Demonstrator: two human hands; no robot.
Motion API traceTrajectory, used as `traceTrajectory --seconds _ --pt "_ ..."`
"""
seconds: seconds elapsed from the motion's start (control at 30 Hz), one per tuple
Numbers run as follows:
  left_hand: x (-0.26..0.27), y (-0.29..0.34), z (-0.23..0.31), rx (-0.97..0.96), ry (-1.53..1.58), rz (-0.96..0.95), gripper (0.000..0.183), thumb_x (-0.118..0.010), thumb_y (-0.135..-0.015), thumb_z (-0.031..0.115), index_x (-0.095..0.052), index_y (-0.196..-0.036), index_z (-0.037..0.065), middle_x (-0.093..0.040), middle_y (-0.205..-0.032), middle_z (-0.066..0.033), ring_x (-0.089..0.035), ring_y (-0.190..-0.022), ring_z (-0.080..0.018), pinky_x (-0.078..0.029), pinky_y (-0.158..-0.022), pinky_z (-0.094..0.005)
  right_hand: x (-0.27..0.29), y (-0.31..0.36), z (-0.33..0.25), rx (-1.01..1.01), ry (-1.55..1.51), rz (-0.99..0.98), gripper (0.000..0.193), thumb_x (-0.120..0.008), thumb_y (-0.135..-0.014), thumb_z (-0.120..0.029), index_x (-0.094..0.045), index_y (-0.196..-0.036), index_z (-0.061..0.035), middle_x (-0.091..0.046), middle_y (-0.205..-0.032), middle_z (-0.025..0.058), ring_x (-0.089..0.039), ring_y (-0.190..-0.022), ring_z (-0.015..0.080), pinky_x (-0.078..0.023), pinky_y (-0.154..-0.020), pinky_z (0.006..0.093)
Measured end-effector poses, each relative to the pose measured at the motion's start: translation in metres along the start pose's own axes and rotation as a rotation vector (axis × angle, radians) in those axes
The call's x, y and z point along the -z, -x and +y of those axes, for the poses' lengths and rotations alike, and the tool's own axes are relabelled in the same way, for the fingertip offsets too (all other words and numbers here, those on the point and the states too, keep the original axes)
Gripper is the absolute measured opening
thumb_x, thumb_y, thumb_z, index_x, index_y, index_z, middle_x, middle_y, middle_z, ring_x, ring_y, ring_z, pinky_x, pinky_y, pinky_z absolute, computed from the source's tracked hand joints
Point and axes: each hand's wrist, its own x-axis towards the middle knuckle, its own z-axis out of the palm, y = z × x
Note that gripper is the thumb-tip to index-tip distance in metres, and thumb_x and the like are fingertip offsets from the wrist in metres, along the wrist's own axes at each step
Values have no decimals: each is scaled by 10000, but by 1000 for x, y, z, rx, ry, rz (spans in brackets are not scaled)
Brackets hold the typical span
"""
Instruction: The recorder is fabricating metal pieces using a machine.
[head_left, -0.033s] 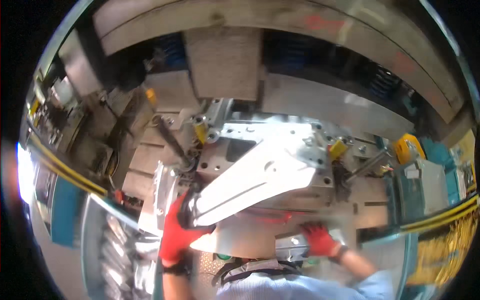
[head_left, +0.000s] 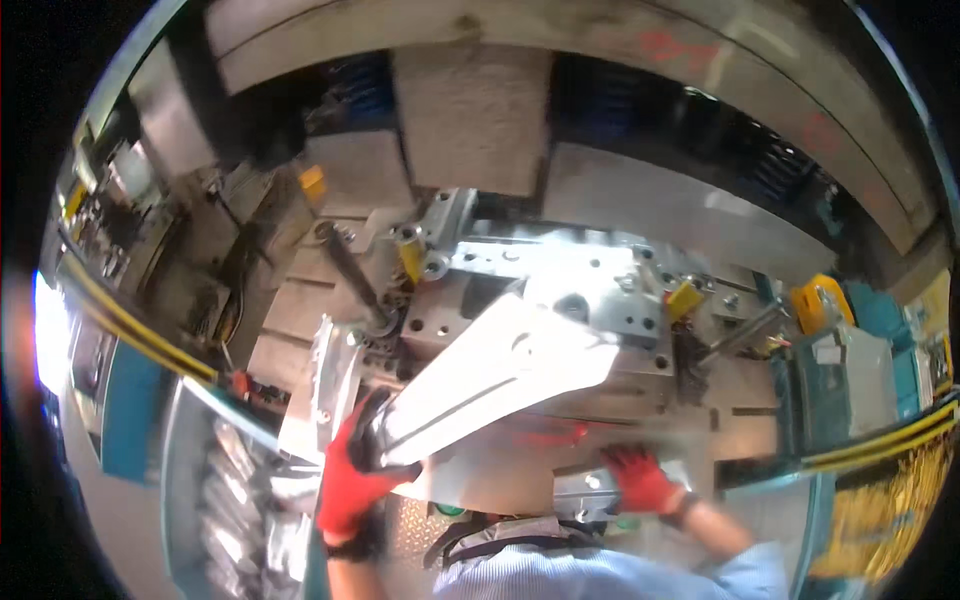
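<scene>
My left hand (head_left: pixel 350 482), in a red glove with dark fingertips, is closed on the near left end of a long, bright sheet-metal part (head_left: pixel 455 400). That part is held slanting, and its wide far end overlaps the front of a steel die (head_left: pixel 640 330). Glare washes out much of its surface. Lower right, close to my body, my right hand (head_left: pixel 642 483), also red-gloved, grips a smaller shiny folded metal part (head_left: pixel 585 494), which shows on both sides of the glove. Blur hides the exact finger contact.
At the left stands a bin (head_left: pixel 180 480) with several shiny metal parts. Yellow pieces fill a bin (head_left: pixel 875 510) at the right. Upright posts (head_left: pixel 350 270) flank the die, and a heavy press beam (head_left: pixel 470 30) spans above. A yellow-and-black rail (head_left: pixel 130 325) runs along the left.
The long sheet-metal part has shifted slightly left and nearer in my left hand, uncovering more of the die. My right hand stays in place. The view has turned a little.
</scene>
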Motion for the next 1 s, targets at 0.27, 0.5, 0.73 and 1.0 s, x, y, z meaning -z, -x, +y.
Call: traceTrajectory --seconds 0.27,0.5,0.73,1.0 --pt "92 116 -64 89 -47 661 707 -632 -684 -70 -467 -1370 -32 -597 -1187 -109 -597 -951 -145 -488 -775 -247 1 -5 -2 124 24 -5 1088 -815 -563 -467 -327 -1435 -35 -357 -1447 193 -319 -1341 367 -211 -1128 523" --pt "147 64 -155 193 -512 922 846 -823 -665 327 -480 -1365 -3 -609 -1222 -175 -596 -1073 -277 -466 -895 -378 22 -3 -10 111 -94 97 1055 -813 -556 -449 -364 -1408 -20 -404 -1381 205 -353 -1300 383 -266 -1106 507" --pt "129 12 -187 169 -1271 909 959 -787 -605 532 -453 -1362 48 -614 -1053 -172 -550 -1008 -354 -357 -970 -481 39 19 -15 -43 -115 211 1053 -799 -577 -514 -378 -1394 1 -413 -1325 255 -388 -1244 414 -293 -1074 533" --pt "128 -29 -207 277 -1346 698 1132 -794 -581 566 -304 -1415 -23 -547 -1140 -181 -522 -1061 -349 -336 -997 -471 167 2 -44 -101 42 365 1055 -831 -556 -459 -381 -1393 -2 -410 -1315 242 -395 -1231 401 -271 -1087 541"
